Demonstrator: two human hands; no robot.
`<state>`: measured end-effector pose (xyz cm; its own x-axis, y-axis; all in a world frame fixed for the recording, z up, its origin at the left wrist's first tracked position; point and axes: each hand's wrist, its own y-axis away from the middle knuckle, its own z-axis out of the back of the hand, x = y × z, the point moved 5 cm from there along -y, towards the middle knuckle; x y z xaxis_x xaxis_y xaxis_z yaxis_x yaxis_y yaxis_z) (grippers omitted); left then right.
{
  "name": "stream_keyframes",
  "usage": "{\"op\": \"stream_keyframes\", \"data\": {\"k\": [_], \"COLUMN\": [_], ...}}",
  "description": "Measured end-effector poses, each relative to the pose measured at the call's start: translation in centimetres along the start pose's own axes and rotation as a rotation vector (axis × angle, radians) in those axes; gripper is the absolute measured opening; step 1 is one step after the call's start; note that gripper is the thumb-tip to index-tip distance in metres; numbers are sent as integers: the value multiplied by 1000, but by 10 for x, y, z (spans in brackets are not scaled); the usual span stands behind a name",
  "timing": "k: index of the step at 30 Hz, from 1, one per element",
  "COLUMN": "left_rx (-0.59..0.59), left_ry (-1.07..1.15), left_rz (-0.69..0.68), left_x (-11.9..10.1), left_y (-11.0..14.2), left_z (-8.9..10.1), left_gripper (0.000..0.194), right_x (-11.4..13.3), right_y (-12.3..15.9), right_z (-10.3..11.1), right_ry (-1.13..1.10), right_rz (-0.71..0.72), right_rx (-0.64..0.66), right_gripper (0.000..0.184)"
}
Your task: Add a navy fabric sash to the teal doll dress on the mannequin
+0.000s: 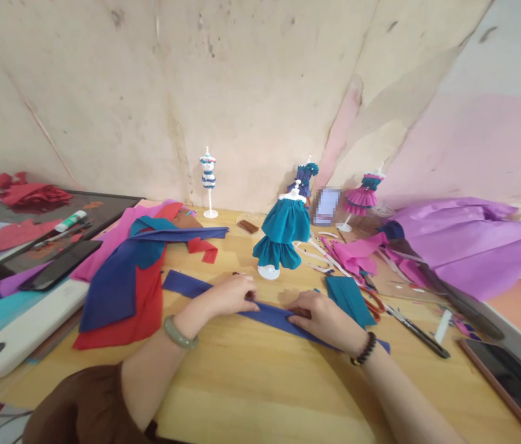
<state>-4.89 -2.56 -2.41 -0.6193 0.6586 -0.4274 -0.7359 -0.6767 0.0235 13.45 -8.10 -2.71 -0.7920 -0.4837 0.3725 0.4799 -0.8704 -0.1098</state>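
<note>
A long blue fabric strip (268,313) lies flat across the wooden table, running from upper left to lower right. My left hand (236,292) is on its middle part, fingers curled and thumb closed against the cloth. Further right along the strip, my right hand (318,313) pinches it with bent fingers and thumb; part of the strip is hidden beneath this hand. Just beyond my hands stands a small dress-form mannequin wearing a teal ruffled dress (287,221). A folded teal fabric piece (349,299) lies beside my right hand.
Scissors (415,330) and a dark phone (510,382) lie at right, near purple fabric (468,243). Blue fabric (111,290) and red fabric (149,308) are piled at left, beside a white device (29,330). A striped mannequin (208,176) stands by the wall.
</note>
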Motion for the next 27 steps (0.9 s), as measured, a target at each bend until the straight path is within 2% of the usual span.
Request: {"op": "stream_keyframes", "data": {"k": [4,6,11,14,16,19,22,24,27], "left_rx": [26,24,63,101,113,84,13,0,36], "left_ry": [176,246,216,178,166,177,141,130,119], "left_rz": [97,120,176,212,235,226,162,116,50], "left_x": [11,17,29,34,35,27,10,-2,-13], "left_y": [2,4,10,17,19,16,9,4,1], "left_z": [5,8,20,28,30,25,14,4,-4], "left_gripper": [14,18,25,23,26,43,62,58,34], "right_x": [-2,-6,-22,-31,-34,-30,-22,-18,-17], "right_y": [0,1,7,9,9,7,5,3,2], "right_z": [3,6,11,14,14,9,5,3,4], "right_ry": [-29,-67,-175,-224,-247,-292,-318,-320,-306], "right_rz": [-39,-73,-181,-215,-215,-165,-100,-65,-57], "right_rx": [-10,-7,64,52,47,55,29,-3,-35], "right_gripper": [8,8,15,25,26,23,23,23,25]}}
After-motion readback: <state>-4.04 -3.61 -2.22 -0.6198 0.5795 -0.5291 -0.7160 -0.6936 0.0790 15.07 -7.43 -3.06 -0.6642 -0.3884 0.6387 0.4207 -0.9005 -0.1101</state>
